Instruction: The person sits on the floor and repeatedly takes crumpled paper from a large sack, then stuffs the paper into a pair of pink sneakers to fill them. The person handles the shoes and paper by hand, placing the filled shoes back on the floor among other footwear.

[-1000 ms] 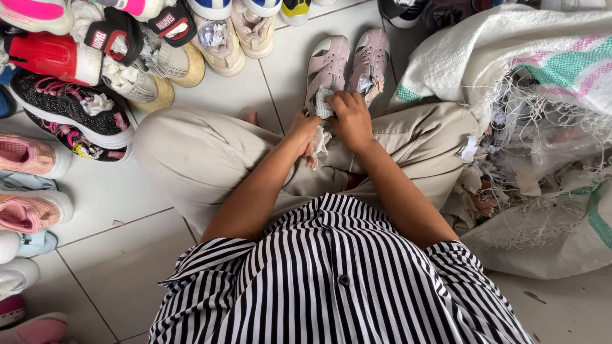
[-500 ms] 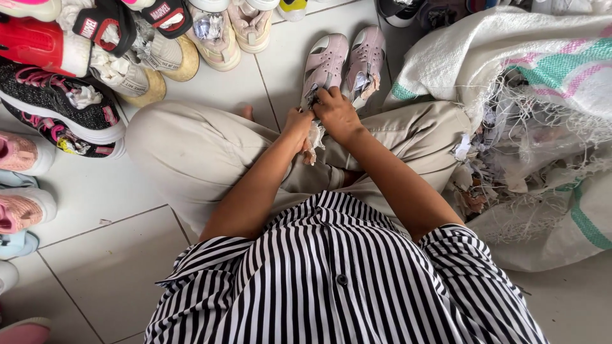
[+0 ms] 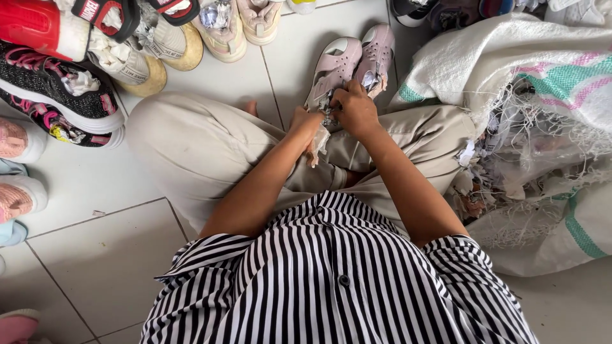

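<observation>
You sit cross-legged on pale floor tiles point(image 3: 83, 185), and everything is placed around your beige-trousered lap.

To the right of your lap slumps the largest thing, a white woven sack point(image 3: 510, 70) with green and pink stripes. Its torn edge is frayed into loose threads, and shredded paper point(image 3: 475, 181) spills from the opening, probably stuffing.

To the left of your lap and beyond it, shoes stand in loose rows as if sorted: a black sneaker with pink laces point(image 3: 54, 86), a red shoe point(image 3: 38, 28), beige sneakers point(image 3: 226, 28) and pink shoes point(image 3: 16, 169). Several have crumpled paper inside.

Just beyond your lap, resting against your shins, lies 1 pair of pale pink children's sandals point(image 3: 357, 60), soles-down, toes pointing away.

Your right hand point(image 3: 354, 111) is curled closed over the heel end of the sandals, gripping there. Your left hand point(image 3: 306, 124) sits just beside it, fingers pressed together, pinching a scrap of crumpled paper point(image 3: 317, 143) that hangs below it.

No readable label stands out.
</observation>
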